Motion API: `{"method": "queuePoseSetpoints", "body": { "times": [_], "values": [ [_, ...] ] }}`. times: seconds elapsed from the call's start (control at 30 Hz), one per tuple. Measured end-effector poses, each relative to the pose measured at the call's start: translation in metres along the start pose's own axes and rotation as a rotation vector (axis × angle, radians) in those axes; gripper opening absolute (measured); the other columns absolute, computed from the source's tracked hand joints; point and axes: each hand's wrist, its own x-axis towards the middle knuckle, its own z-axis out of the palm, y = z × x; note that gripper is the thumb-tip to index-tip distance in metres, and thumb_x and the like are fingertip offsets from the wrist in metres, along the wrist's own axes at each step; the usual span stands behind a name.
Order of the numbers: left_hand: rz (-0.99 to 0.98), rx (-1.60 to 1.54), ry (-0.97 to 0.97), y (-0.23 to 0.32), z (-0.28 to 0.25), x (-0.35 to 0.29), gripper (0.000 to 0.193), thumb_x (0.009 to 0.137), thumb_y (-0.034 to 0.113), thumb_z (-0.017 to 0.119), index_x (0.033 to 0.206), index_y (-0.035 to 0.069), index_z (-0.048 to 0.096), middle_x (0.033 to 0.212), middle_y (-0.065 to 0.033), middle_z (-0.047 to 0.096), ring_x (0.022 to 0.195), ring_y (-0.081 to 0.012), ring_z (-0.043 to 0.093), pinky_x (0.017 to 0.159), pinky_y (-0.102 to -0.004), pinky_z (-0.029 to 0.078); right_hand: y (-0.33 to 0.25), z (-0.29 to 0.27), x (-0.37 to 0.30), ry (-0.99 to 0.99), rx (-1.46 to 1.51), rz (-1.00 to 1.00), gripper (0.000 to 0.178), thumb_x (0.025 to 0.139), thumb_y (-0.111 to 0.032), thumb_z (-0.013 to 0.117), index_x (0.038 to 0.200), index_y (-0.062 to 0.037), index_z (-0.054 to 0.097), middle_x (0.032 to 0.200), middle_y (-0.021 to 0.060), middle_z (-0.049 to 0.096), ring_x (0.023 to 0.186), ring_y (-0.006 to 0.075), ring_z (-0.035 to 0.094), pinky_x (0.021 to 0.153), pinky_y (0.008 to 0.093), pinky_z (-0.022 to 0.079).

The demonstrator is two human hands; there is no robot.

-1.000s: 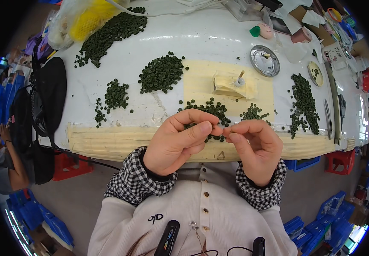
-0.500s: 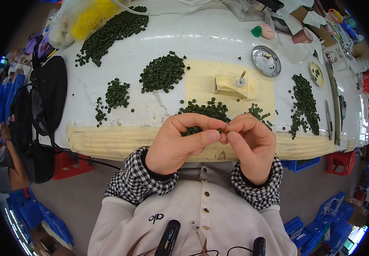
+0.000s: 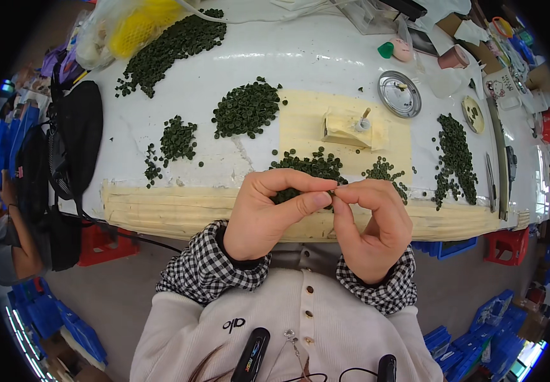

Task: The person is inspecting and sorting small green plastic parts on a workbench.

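Note:
My left hand point(image 3: 273, 213) and my right hand point(image 3: 376, 226) meet at the fingertips above the table's near edge. Thumb and forefinger of the left are pinched on a small dark green piece point(image 3: 332, 193), mostly hidden by the fingers. The right thumb and forefinger are closed against the same spot; whatever they grip is too small to make out. Just behind the hands lies a pile of small dark green round pieces point(image 3: 310, 165), partly covered by the left fingers. A smaller scatter of the same pieces point(image 3: 383, 170) lies behind the right hand.
A taped block with an upright peg point(image 3: 362, 124) stands beyond my hands. More green piles lie left point(image 3: 246, 109) and right point(image 3: 455, 153). A round metal lid point(image 3: 399, 93), a shallow dish point(image 3: 473, 114) and tweezers point(image 3: 490, 178) are at right. A black bag point(image 3: 81, 140) hangs at left.
My right hand has turned slightly, its forefinger now straighter across the left fingertips. The fingertips stay together, and less of the green piece shows. The whole view has shifted a little.

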Motion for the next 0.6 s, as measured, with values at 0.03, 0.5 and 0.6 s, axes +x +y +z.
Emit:
{"method": "queuePoseSetpoints", "body": {
  "times": [0.03,0.5,0.6],
  "values": [
    [0.013,-0.007,0.006,-0.001,0.000,0.000,0.014,0.081,0.003,0.064,0.094,-0.001,0.067,0.087,-0.0071,0.067,0.078,-0.0094,0.059,0.071,-0.0221,0.048,0.000,0.001,0.000,0.005,-0.012,-0.015,0.020,0.069,0.008,0.068,0.086,0.0002,0.061,0.084,0.0107,0.061,0.073,0.0209,0.061,0.063,0.0275,0.049],
    [-0.191,-0.462,-0.157,-0.007,-0.006,0.001,0.016,0.089,0.009,0.057,0.101,0.001,0.063,0.071,0.0003,0.056,0.051,-0.0033,0.035,0.045,-0.0176,0.028,-0.005,-0.001,-0.002,-0.053,-0.111,-0.226,0.028,0.065,0.007,0.070,0.092,0.0011,0.066,0.088,0.0105,0.061,0.075,0.0205,0.059,0.062,0.0274,0.048],
    [-0.197,-0.441,-0.231,-0.008,-0.010,0.001,0.014,0.087,0.009,0.060,0.098,0.001,0.064,0.075,-0.0008,0.058,0.054,-0.0043,0.037,0.047,-0.0183,0.030,0.000,-0.002,-0.003,-0.052,0.046,-0.106,0.024,0.066,0.007,0.070,0.088,0.0000,0.064,0.083,0.0098,0.060,0.073,0.0192,0.058,0.060,0.0264,0.047]
  ]
}}
